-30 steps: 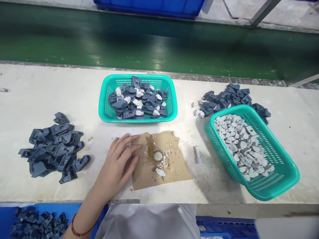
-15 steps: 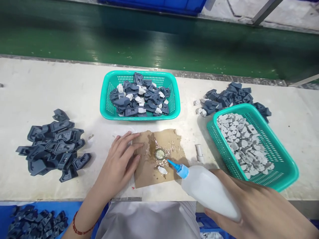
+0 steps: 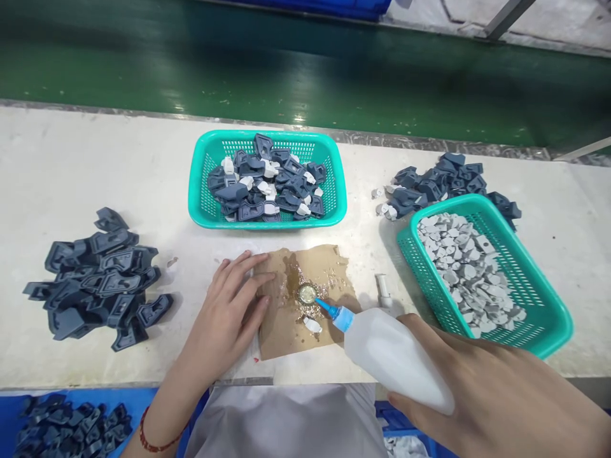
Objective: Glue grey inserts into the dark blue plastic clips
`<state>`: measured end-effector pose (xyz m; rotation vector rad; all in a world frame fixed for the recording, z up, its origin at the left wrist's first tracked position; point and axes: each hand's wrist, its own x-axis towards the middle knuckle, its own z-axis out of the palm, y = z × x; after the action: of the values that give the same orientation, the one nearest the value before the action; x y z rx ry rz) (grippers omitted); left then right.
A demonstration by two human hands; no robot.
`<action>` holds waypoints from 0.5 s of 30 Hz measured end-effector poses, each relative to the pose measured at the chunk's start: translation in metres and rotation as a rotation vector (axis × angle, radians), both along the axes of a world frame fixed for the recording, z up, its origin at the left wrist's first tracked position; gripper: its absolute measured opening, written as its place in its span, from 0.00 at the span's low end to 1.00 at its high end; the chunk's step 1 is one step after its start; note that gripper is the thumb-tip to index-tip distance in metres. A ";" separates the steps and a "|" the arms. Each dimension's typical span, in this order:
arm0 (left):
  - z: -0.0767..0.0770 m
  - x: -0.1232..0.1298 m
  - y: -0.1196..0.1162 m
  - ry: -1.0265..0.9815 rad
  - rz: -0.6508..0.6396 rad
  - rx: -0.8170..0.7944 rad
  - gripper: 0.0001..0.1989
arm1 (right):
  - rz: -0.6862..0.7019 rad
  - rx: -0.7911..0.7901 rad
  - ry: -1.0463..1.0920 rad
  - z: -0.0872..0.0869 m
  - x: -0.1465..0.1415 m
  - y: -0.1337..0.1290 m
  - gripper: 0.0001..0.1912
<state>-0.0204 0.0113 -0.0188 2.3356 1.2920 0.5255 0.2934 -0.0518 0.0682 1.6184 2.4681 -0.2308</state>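
Observation:
My right hand (image 3: 443,375) is wrapped round a white squeeze bottle (image 3: 396,356) with a blue nozzle. The bottle is tilted, and its tip reaches the edge of a small round cap (image 3: 307,294) holding clear liquid. The cap lies on a piece of brown cardboard (image 3: 286,340) wet with shiny spills. Just below the cap is a small white plastic part (image 3: 312,325). My left hand (image 3: 233,305) lies with fingers spread, its fingertips on the cardboard's left edge.
A green basket (image 3: 267,224) of dark grey parts with white pieces stands behind the cardboard. Another green basket (image 3: 548,324) holds white parts at right. Loose dark parts form a left pile (image 3: 105,280) and a back-right pile (image 3: 443,181). A white tube-like piece (image 3: 382,291) lies nearby.
My right hand has brought the bottle slightly left and up, so its tip now meets the cap. My left hand stays on the cardboard.

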 end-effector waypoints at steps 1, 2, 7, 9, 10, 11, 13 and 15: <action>0.000 0.000 0.000 0.000 -0.001 0.001 0.14 | 0.004 0.007 0.009 0.000 -0.001 0.001 0.26; 0.000 0.000 -0.001 0.000 -0.001 0.003 0.14 | 0.013 0.015 0.022 0.001 -0.001 0.002 0.25; 0.000 0.001 -0.001 -0.006 0.007 -0.006 0.14 | 0.055 0.021 0.128 -0.001 0.002 0.011 0.23; 0.000 0.001 0.000 -0.010 0.008 -0.009 0.14 | 0.013 -0.020 0.166 -0.004 0.008 0.011 0.25; 0.000 0.001 0.000 -0.012 0.008 -0.008 0.14 | -0.020 -0.048 0.191 -0.007 0.012 0.010 0.26; 0.000 0.001 0.001 -0.015 0.007 -0.009 0.14 | -0.055 -0.073 0.229 -0.009 0.017 0.007 0.27; 0.000 0.002 0.001 -0.018 0.009 -0.011 0.14 | -0.148 -0.100 0.320 -0.012 0.026 -0.003 0.25; 0.000 0.002 0.002 -0.020 0.010 -0.017 0.14 | -0.267 -0.055 0.366 -0.013 0.037 -0.017 0.25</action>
<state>-0.0188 0.0132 -0.0186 2.3053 1.2950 0.5379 0.3304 -0.0690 0.0555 2.0345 2.4511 -0.6811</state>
